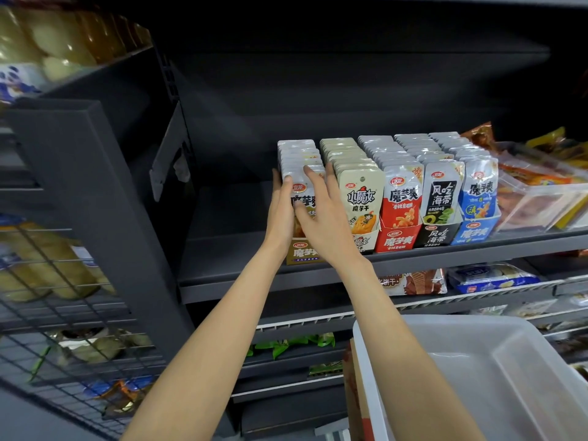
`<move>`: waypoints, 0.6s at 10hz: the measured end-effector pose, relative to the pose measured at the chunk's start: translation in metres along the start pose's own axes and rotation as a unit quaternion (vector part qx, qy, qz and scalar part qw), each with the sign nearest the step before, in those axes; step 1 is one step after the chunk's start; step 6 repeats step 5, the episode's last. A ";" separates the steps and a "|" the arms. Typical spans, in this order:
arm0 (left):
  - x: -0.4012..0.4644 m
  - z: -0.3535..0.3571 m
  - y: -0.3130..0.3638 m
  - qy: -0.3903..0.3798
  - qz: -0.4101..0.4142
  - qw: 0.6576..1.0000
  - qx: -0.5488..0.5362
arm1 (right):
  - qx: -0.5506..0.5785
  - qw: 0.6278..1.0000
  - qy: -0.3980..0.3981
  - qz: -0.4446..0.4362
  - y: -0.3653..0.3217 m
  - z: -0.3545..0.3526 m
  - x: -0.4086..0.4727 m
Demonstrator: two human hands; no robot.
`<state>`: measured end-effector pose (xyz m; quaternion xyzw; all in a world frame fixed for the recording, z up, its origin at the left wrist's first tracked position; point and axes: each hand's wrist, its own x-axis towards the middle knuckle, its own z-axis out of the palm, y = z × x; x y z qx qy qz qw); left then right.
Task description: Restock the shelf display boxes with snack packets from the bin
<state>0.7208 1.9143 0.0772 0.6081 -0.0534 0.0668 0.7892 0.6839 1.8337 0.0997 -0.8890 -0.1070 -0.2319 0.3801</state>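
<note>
Five display boxes of snack packets stand side by side on the dark shelf [222, 275]. The leftmost, a gold-brown box [304, 253], holds a row of silver packets [297, 152]. My left hand [281, 206] presses flat against the left side of that row, thumb on the front packet. My right hand [321, 206] lies across the front packet with spread, straight fingers, some of them reaching into the gap beside the beige box [361, 198]. The white plastic bin [477, 377] sits low at the right; no packets show in the part I can see.
Red [401, 202], black [440, 198] and blue [479, 192] boxes continue to the right, then a clear tray [541, 205] of loose snacks. The shelf left of the gold-brown box is bare. Wire baskets [63, 281] with goods hang at the left; lower shelves hold more packets.
</note>
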 end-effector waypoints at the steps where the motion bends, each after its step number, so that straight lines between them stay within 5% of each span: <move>1: -0.002 0.000 -0.002 0.007 0.000 1.000 0.005 | 0.008 1.000 0.002 -0.006 0.001 0.001 -0.001; 6: -0.018 -0.005 0.018 0.069 0.031 0.996 0.044 | 0.056 0.992 0.079 -0.081 -0.009 -0.007 -0.001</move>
